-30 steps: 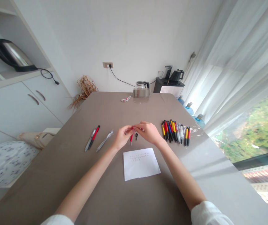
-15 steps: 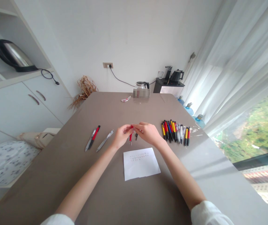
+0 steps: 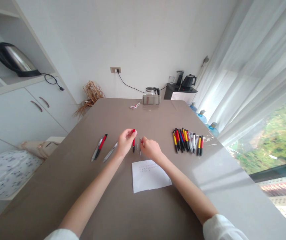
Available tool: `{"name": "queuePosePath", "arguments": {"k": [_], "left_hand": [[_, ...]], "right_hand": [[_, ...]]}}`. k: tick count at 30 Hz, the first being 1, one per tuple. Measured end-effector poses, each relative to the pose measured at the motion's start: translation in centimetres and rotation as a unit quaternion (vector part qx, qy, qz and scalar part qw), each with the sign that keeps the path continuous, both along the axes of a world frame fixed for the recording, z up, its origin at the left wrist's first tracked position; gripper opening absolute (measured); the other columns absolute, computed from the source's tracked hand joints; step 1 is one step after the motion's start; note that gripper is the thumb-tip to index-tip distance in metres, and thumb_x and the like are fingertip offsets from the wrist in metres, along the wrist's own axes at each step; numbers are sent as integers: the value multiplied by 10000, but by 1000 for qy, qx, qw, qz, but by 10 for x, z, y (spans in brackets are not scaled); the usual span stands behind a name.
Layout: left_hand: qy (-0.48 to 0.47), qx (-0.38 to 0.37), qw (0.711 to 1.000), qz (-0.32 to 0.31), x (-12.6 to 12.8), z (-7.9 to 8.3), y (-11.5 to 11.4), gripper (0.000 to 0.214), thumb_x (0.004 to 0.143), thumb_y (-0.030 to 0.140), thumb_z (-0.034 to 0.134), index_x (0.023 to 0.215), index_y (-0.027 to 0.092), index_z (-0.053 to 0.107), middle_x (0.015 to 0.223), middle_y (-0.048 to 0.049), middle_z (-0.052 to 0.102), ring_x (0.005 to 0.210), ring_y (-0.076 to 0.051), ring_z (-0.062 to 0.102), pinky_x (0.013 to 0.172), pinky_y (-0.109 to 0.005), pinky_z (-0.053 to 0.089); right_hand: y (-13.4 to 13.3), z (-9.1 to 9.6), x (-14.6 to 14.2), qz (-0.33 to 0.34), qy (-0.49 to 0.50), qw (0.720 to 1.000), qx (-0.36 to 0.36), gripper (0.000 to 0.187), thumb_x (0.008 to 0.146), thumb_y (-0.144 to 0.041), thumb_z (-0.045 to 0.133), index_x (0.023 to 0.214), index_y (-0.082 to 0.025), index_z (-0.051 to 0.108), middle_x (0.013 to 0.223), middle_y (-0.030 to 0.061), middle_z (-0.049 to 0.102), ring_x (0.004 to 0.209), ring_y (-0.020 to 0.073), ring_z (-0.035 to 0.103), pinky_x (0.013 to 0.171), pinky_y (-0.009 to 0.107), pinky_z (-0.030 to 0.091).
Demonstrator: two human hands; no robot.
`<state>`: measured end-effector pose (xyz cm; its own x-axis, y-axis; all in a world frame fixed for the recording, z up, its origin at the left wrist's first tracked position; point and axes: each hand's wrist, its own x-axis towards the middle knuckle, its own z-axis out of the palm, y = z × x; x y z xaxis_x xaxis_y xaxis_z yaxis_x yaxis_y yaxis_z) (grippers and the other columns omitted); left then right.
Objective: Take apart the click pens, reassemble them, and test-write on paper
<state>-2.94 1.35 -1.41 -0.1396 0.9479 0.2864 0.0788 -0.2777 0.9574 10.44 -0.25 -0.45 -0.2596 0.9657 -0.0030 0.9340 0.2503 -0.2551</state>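
Observation:
My left hand (image 3: 125,142) is closed in a pinch on a red pen barrel (image 3: 134,131), whose top end pokes out above the thumb. Below the thumb shows a red section with a dark lower end (image 3: 133,148); I cannot tell whether it is one piece with the barrel. My right hand (image 3: 151,147) has its fingers closed on a thin, upright pen refill (image 3: 140,148). Between the hands is a small, slender piece (image 3: 137,146), too small to make out surely. Closer to me lies a white sheet (image 3: 150,178) with handwriting, partly under my right forearm.
Left on the brown table (image 3: 108,206) lie a red and black pen (image 3: 101,146), a clear pen (image 3: 97,149) and another clear pen (image 3: 110,153). Several assorted pens (image 3: 185,140) form a row at right. A glass pot (image 3: 150,90) and a crumpled wrapper (image 3: 134,106) are at the far end.
My hands have moved apart, the left going left with the red barrel, the right lowering slightly. The thin refill now shows separately at my right fingertips.

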Motion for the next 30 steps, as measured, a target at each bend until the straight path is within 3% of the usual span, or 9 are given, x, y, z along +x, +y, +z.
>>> {"name": "queuePosePath", "arguments": {"k": [4,8,23,30], "left_hand": [[-9,6,1000,5,0,1,0,306,688,375,566,881,137,554,865,-78,622,785,-155,588,770,-322,451],[-4,13,1000,10,0,0,1,301,687,363,570,885,137,554,870,-76,617,795,-155,583,771,-320,449],[11,5,1000,7,0,-4,2,304,680,363,579,885,139,561,886,-80,619,806,-154,578,787,-319,439],[20,-1,1000,-6,-1,-2,0,309,690,363,570,902,139,556,897,-83,616,809,-153,577,785,-315,441]], "right_hand": [[-10,-20,-15,11,-17,1000,-16,241,813,-242,349,966,-116,485,825,122,629,764,236,604,626,303,420],[-13,-28,-19,5,-39,999,-10,222,797,-193,376,926,-86,522,810,150,626,773,245,609,622,301,438],[-12,-18,-13,16,-121,992,-39,226,731,-84,461,897,-88,616,870,178,629,793,226,609,622,286,457],[-8,-19,-10,12,-121,991,-55,193,696,-122,515,846,-113,637,857,163,638,792,229,609,628,282,454]]}}
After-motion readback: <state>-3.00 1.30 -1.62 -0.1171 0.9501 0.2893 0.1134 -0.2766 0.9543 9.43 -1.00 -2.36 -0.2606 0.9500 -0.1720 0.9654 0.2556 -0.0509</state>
